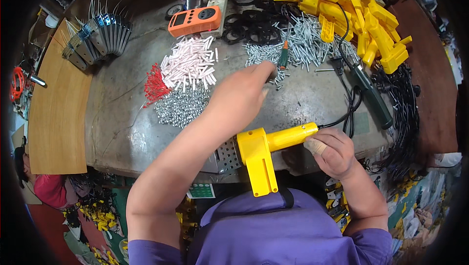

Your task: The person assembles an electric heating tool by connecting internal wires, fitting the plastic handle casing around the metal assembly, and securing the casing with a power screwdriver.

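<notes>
On the table (115,123), red-tipped pieces (155,85) lie left of white tubes (188,62) and small metal nuts (181,105). The left hand (242,91) reaches to the edge of the silver screws (308,40); I cannot tell whether its fingers are closed. Below it, the yellow housing (261,155) overhangs the near edge, its handle end clamped by the right hand (336,152). Farther right lies a dark green tool (371,99).
</notes>
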Tool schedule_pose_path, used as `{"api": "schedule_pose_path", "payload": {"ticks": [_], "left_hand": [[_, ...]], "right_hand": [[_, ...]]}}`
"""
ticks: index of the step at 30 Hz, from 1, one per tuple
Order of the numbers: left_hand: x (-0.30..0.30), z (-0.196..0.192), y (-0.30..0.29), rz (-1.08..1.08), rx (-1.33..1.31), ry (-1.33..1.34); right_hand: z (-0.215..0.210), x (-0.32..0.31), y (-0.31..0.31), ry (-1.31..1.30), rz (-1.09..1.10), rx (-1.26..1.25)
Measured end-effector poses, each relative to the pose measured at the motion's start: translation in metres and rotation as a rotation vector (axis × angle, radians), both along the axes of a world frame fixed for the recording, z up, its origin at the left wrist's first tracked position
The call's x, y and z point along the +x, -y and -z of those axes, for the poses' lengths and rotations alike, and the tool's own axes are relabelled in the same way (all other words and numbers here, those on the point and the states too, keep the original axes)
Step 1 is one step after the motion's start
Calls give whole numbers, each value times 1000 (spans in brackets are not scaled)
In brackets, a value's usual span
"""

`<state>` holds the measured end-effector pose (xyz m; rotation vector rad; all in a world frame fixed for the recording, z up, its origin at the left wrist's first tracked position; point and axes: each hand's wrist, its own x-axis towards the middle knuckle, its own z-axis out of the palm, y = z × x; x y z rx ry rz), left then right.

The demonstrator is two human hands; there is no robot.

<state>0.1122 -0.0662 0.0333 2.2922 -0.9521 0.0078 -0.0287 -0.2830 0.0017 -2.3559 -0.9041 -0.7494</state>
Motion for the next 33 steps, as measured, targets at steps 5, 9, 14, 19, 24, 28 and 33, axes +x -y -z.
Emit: {"api": "schedule_pose_path", "payload": {"ticks": [5, 9, 14, 19, 24, 28, 33], "left_hand": [[28, 15, 21, 60, 215, 48], [26, 21, 16, 77, 238, 110], [27, 19, 14, 50, 247, 41], [-7, -24, -10, 3, 16, -371], [-40, -27, -44, 50, -9, -409], [-48, -23, -50, 42, -35, -317], [-50, -23, -50, 96, -22, -232]], "right_hand": [[-1, 5, -5, -6, 28, 25], [-5, 10, 0, -14, -44, -21], [-10, 19, 1, -5, -130, -45], [-15, 67, 32, -201, 344, -128], [-5, 114, 60, -210, 427, -453], [-7, 121, 58, -184, 350, -350], [-17, 147, 42, -208, 457, -143]]}}
